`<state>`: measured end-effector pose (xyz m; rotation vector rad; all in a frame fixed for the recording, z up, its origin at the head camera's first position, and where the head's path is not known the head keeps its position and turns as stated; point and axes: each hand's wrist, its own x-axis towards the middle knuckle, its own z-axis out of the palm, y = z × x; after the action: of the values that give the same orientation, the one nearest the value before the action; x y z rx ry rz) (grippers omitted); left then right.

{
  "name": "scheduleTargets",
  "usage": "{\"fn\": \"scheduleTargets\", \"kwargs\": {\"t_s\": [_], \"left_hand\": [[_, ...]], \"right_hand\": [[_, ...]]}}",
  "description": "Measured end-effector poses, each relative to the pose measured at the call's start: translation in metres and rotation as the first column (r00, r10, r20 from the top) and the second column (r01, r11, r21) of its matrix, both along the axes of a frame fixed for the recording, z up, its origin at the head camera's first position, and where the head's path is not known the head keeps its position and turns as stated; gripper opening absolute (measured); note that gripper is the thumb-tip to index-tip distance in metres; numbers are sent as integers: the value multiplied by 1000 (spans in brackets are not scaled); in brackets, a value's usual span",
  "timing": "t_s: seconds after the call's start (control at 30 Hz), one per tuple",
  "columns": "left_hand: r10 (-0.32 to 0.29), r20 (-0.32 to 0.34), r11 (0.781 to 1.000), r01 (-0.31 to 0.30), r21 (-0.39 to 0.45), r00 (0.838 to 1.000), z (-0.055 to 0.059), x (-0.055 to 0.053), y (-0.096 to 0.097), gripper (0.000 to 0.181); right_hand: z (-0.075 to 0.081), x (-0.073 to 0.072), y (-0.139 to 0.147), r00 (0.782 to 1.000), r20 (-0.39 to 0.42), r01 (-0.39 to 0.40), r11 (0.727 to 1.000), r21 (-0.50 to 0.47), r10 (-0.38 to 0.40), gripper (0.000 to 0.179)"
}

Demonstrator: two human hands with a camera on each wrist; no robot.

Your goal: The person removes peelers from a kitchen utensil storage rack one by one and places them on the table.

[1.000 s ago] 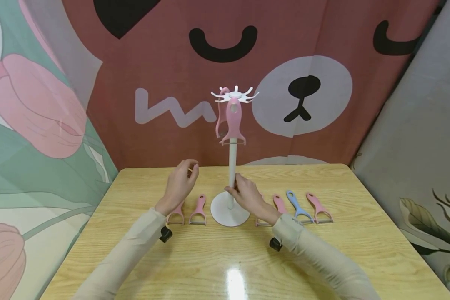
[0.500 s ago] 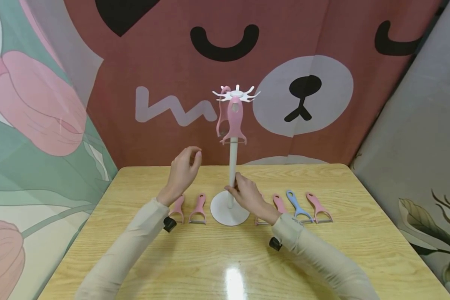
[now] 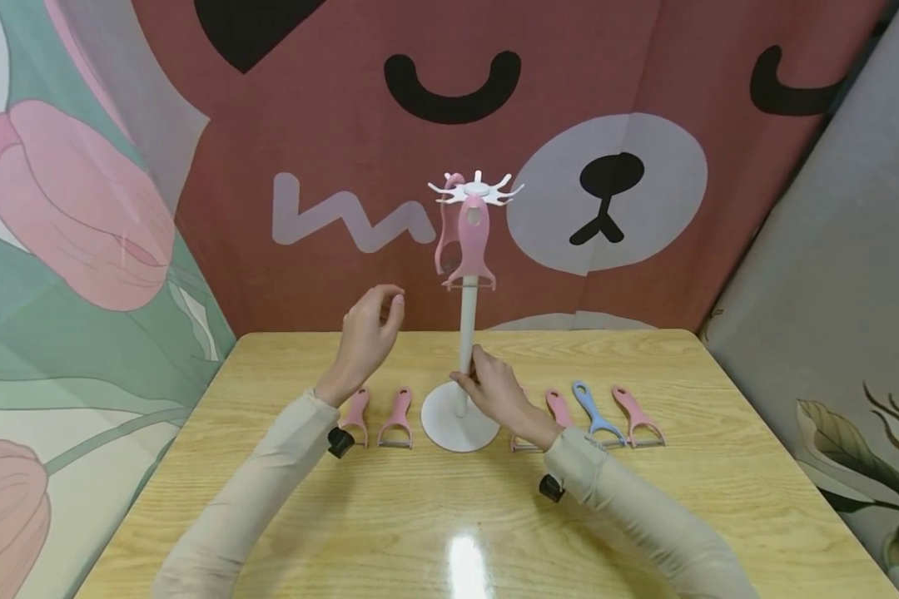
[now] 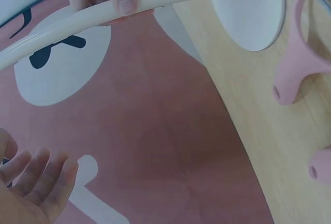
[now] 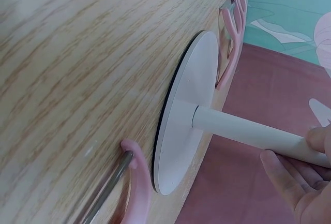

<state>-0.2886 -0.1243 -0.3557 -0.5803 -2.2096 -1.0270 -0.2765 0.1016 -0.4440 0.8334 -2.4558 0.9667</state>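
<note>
A white rotating stand (image 3: 460, 420) with a ring of hooks stands upright on the table. Two pink Y-shaped peelers hang from its hooks, one pink peeler (image 3: 474, 237) at the front and another pink peeler (image 3: 447, 237) behind to the left. My right hand (image 3: 498, 387) grips the pole low down, thumb and fingers round it in the right wrist view. My left hand (image 3: 367, 333) is raised to the left of the pole, apart from it. Its fingers are loosely curled with nothing held, as the left wrist view of that hand (image 4: 36, 188) also shows.
Left of the base lie two pink peelers, the nearer-to-base peeler (image 3: 399, 418) and a partly covered peeler (image 3: 357, 416). To the right lie a blue peeler (image 3: 592, 408) and several pink ones, including a rightmost peeler (image 3: 635, 413). Printed cloth (image 3: 330, 291) hangs behind the wooden table (image 3: 389, 516).
My left hand has risen a little and shifted slightly right, uncovering more of the leftmost peeler. The right hand keeps its grip on the pole.
</note>
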Motion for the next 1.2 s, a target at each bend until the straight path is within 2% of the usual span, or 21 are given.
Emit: {"fn": "scheduleTargets", "kwargs": {"t_s": [0.2,0.47,0.73,0.87,1.1,1.2], "left_hand": [[-21,20,1000,21,22,1000,10,-4,4,27],[-47,19,996,46,70,999,30,-4,14,31],[-143,20,975,137,177,990,57,-8,25,31],[-211,17,941,199,274,977,66,-13,31,28],[-345,-32,829,320,458,938,70,-17,42,25],[-379,-29,803,345,487,925,73,-16,47,25]], "right_hand": [[1,0,0,1000,3,0,1000,0,0,20],[0,-2,0,1000,12,6,1000,-10,-6,19],[2,-2,0,1000,8,-1,1000,-12,1,19],[4,-2,-1,1000,5,4,1000,-9,-4,19],[2,-1,-1,999,31,8,1000,3,-8,19],[2,-1,0,1000,30,8,1000,5,-8,19]]}}
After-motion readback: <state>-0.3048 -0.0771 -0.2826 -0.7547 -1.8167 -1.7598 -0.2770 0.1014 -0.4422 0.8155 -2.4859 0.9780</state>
